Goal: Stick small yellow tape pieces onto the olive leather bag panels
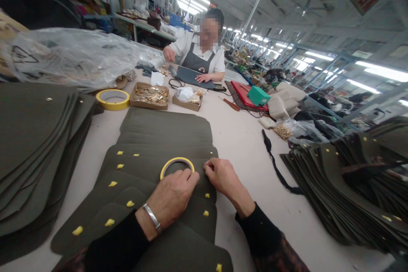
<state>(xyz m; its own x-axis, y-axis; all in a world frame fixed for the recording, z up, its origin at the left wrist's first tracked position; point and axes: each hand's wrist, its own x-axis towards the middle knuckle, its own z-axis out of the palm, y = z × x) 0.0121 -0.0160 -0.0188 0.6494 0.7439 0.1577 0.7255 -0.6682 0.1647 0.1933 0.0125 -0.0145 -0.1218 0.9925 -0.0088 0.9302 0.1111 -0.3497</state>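
Overlapping dark olive panels (165, 131) lie fanned out before me, with several small yellow tape pieces (130, 203) stuck along both sides. My left hand (174, 197) is closed on a roll of yellow tape (177, 160), held over the middle of the panels. At the panels' right edge my right hand (223, 174) is pinched, fingertips touching the surface; whatever is between them is too small to make out. Just above those fingertips a small gold metal fitting (211, 153) shows on a panel.
Stacked olive panels (32, 136) stand at left, more (338, 178) at right. Beyond are another yellow tape roll (112, 99), a box of gold hardware (149, 95), a smaller box (187, 101), a black strap (277, 165) and a green box (258, 95). A co-worker (200, 57) sits opposite.
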